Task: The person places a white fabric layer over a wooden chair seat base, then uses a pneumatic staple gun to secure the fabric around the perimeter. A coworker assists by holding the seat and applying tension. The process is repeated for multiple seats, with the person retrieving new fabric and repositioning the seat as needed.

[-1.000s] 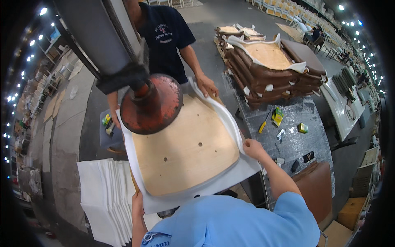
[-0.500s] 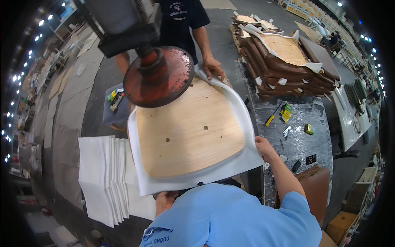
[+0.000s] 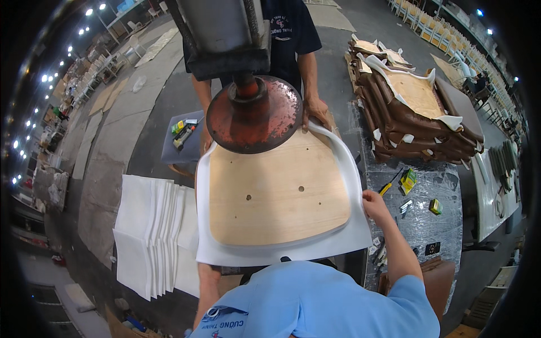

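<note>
A rounded pale wooden seat board [image 3: 276, 214] with several drilled holes lies on a white padding sheet [image 3: 256, 256], whose edges curl up around the far sides. My left hand [image 3: 209, 274] grips the sheet's near left corner, its fingers mostly hidden beneath. At the right edge, my right hand [image 3: 376, 205] pinches the sheet. Above the board's far part is a worn red round press plate [image 3: 253, 121], covering some of it. Across from me, a co-worker's hand [image 3: 316, 111] rests at the board's far right edge; the other is at the far left, partly hidden by the plate.
Folded white sheets [image 3: 143, 234] stand in a stack at left. A plastic-wrapped table [image 3: 417, 225] at right bears a yellow-handled screwdriver [image 3: 386, 187], small boxes [image 3: 408, 180] and piled brown upholstered seats [image 3: 406, 124]. Tools lie on a grey stool [image 3: 183, 149] at far left.
The view has shifted, so most things sit further right. My left hand has moved outward to the sheet's left corner; my right hand keeps its hold. The board sits further under the plate.
</note>
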Demonstrator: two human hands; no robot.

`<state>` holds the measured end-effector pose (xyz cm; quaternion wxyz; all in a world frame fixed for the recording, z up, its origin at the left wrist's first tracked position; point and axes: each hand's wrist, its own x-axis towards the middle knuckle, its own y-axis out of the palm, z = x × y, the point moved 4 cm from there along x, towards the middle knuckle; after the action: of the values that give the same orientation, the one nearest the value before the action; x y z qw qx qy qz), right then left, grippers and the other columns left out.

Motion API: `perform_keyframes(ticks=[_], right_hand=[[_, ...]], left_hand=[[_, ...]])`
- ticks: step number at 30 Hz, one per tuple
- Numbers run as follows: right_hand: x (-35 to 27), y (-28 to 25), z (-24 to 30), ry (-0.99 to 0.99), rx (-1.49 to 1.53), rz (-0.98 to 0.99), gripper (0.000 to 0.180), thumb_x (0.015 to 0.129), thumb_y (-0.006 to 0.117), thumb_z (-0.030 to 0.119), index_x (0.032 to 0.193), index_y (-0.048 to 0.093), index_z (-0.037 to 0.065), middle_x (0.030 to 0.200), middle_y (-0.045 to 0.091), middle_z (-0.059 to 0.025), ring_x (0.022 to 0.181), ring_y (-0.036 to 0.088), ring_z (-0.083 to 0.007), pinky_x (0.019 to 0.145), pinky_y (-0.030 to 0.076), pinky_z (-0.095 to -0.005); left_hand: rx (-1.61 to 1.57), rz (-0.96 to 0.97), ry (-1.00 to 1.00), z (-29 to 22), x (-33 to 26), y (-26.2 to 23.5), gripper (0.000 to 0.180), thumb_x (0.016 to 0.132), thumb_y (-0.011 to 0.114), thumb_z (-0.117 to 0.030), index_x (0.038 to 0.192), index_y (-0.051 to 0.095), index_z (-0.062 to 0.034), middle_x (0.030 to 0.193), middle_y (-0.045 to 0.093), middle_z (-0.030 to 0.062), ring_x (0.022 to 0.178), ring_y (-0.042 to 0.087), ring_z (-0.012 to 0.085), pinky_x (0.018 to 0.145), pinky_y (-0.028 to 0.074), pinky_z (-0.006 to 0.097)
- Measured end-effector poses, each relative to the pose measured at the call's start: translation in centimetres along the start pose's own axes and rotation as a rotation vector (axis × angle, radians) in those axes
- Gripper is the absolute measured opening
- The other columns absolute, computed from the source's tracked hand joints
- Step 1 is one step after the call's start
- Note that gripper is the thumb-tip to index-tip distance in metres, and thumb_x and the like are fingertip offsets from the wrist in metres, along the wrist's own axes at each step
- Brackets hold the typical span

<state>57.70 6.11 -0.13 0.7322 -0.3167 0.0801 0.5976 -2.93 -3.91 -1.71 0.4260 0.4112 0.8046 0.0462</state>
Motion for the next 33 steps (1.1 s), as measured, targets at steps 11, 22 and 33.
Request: perform_keyframes(ticks=[11, 22, 33], right_hand=[[3.9, 2.6, 3.3, -0.093, -0.373, -0.177, 0.025, 0.096, 0.062, 0.020, 0.100, 0.077, 0.002, 0.101, 0.079, -0.0270, 0.100, 0.077, -0.0447, 0.091, 0.058, -0.0517], [2.5, 4.0, 4.3, -0.291, -0.500, -0.365, 0.030, 0.102, 0.055, 0.023, 0.103, 0.076, 0.001, 0.105, 0.077, -0.0275, 0.104, 0.074, -0.0494, 0.092, 0.057, -0.0589], [1.7, 4.1, 4.1, -0.261, -0.508, -0.385, 0.029, 0.104, 0.056, 0.023, 0.108, 0.076, 0.002, 0.109, 0.078, -0.0250, 0.105, 0.074, -0.0482, 0.093, 0.056, -0.0581]], left_hand=[[1.080, -0.066, 0.293, -8.2, 7.4, 8.8, 0.023, 0.105, 0.064, -0.010, 0.121, 0.070, 0.0045, 0.098, 0.077, 0.0138, 0.086, 0.074, 0.0222, 0.077, 0.059, 0.041], [1.493, -0.362, 0.698, -5.5, 5.4, 11.6, 0.024, 0.112, 0.053, -0.024, 0.117, 0.065, -0.0039, 0.108, 0.076, 0.0277, 0.106, 0.071, 0.0530, 0.090, 0.053, 0.060], [1.552, -0.391, 0.718, -5.3, 4.1, 12.2, 0.024, 0.112, 0.053, -0.027, 0.119, 0.066, -0.0085, 0.104, 0.078, 0.0274, 0.101, 0.073, 0.0528, 0.086, 0.054, 0.063]])
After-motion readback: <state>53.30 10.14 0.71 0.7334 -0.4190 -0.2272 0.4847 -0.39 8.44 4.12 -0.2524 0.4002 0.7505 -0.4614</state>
